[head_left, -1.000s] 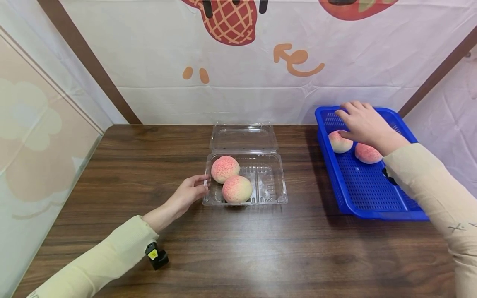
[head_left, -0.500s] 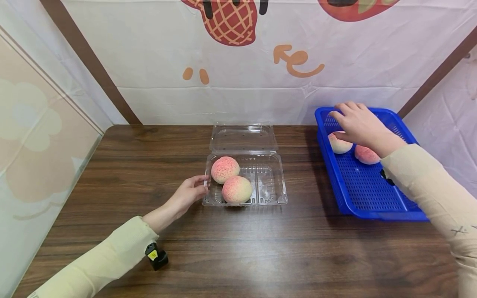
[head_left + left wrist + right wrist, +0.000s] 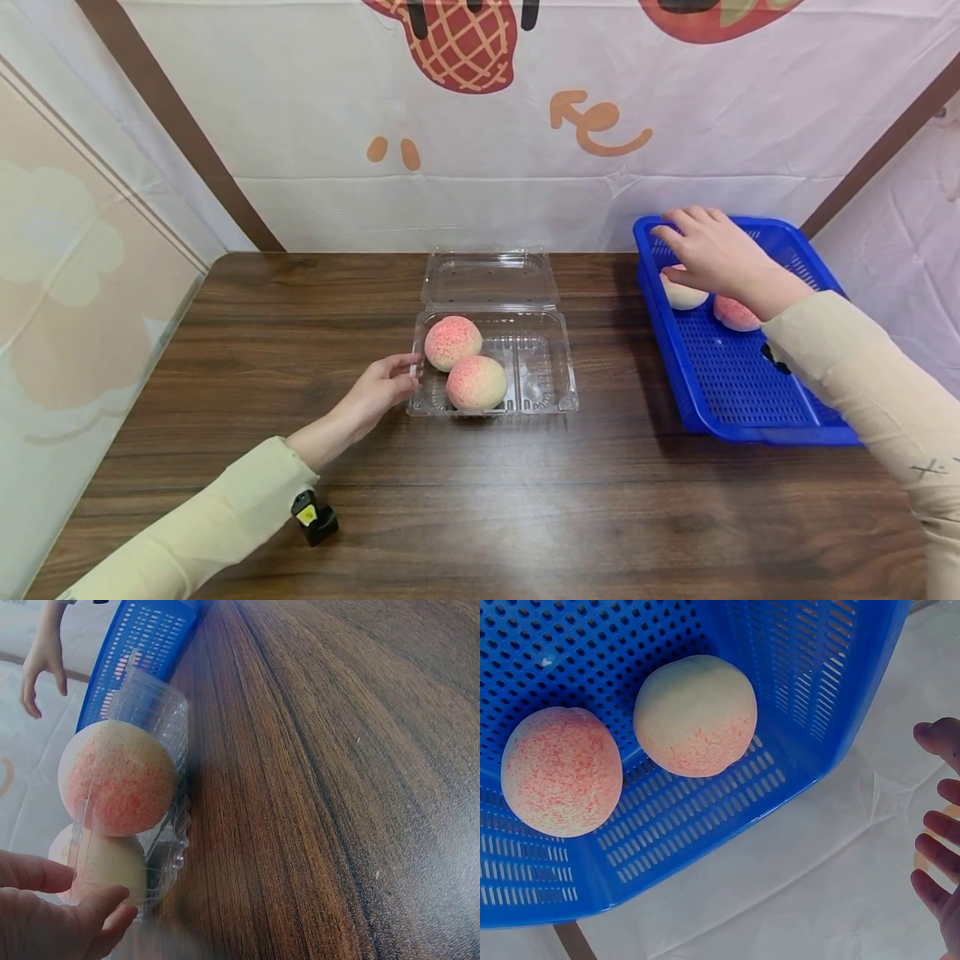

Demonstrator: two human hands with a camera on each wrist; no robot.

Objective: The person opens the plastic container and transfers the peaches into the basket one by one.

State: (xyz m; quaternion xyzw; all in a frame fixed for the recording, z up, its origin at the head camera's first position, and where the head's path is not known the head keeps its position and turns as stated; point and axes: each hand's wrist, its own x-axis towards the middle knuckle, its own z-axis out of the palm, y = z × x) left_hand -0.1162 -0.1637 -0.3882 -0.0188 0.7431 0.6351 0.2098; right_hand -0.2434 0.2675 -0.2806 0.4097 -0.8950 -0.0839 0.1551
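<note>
My left hand (image 3: 372, 390) grips the left rim of a clear plastic clamshell box (image 3: 543, 367), thumb and fingers on either side of the wall in the left wrist view. The box's lid (image 3: 491, 279) lies folded back. Two pink-and-cream peaches, one behind (image 3: 453, 342) and one in front (image 3: 477, 382), sit in its left half. Over the far left part of a blue basket (image 3: 738, 434) hovers my right hand (image 3: 712, 254), fingers spread and bent, holding nothing. Beneath it, two more peaches, a paler one (image 3: 695, 716) and a pinker one (image 3: 562, 772), lie in the basket.
The dark wooden table (image 3: 480, 517) bears the box and basket. A white printed cloth (image 3: 315, 108) hangs behind its far edge. A black wrist camera (image 3: 315, 517) sits under the left sleeve.
My right hand has drifted slightly left over the basket. The left hand, box and peaches stay where they were.
</note>
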